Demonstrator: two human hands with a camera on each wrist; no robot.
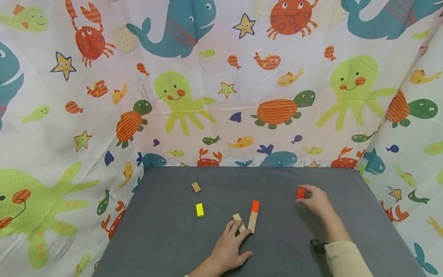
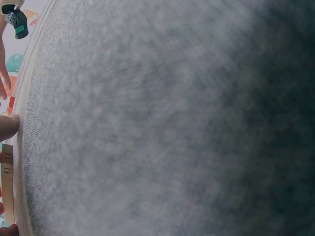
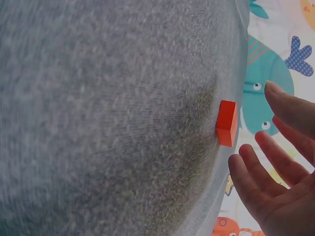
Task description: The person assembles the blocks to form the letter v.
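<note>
Head view: left grip splayed at wooden block, right grip parted around red block, tabletop between

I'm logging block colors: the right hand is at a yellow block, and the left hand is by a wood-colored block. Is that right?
Not quite: the block at the right hand is a red block, as the right wrist view shows. The left hand is by a wood-colored block.
</note>
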